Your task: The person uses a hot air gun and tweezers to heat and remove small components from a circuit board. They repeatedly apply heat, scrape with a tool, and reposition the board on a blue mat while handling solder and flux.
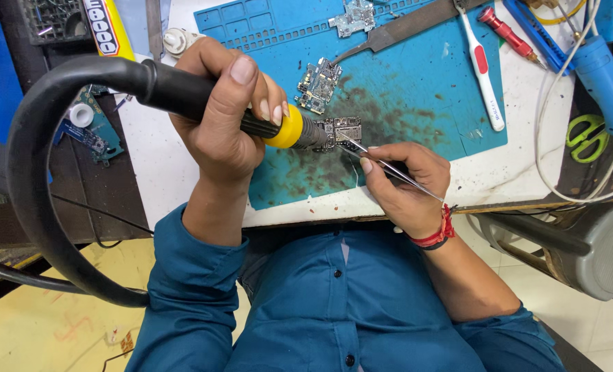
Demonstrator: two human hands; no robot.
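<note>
Two hands at work: left hand [227, 114] wrapped round hot-air handpiece [203, 103], right hand [406, 179] pinching tweezers [389, 169]. Best kept steady over circuit board [344, 129], nozzle just above, tips gripping lightly.

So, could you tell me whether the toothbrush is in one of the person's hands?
No, the white and red toothbrush lies on the blue mat, away from both hands.

I am looking down at an electronics repair workbench: a stained blue repair mat [416, 89] carries bare circuit boards [318, 84], with a hot-air tool [203, 103], tweezers [389, 169], a cleaning toothbrush [483, 72] and cables lying about.
</note>
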